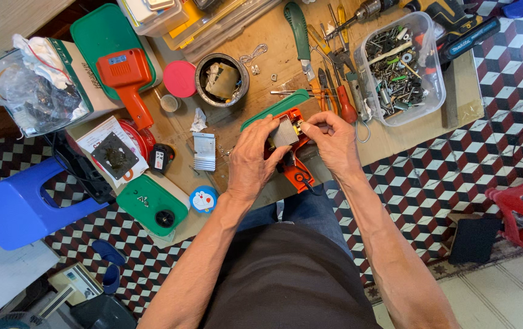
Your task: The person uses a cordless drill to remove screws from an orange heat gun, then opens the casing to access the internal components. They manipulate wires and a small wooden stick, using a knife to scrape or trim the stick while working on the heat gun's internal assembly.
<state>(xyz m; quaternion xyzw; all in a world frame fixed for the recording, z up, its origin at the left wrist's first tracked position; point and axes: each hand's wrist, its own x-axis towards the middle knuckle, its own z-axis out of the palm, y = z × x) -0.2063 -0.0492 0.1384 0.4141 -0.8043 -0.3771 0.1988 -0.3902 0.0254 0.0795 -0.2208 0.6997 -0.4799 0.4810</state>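
Observation:
An opened orange power-tool body (296, 172) lies on the low wooden work board (395, 137) in front of me. My left hand (250, 159) grips its left side, thumb and fingers on a small grey metal block (285, 131) set in the tool. My right hand (333, 141) pinches the same spot from the right, fingers curled on the orange casing near the block. A green cover piece (273, 109) lies just behind the tool. The tool's inner parts are mostly hidden by my fingers.
Screwdrivers and pliers (332, 79) lie behind my hands, next to a clear tub of screws and bits (401, 67). An orange handle part (128, 82), round tin (222, 79), finned metal piece (204, 152) and green cover (151, 205) lie left. A blue stool (14, 207) stands on the tiled floor.

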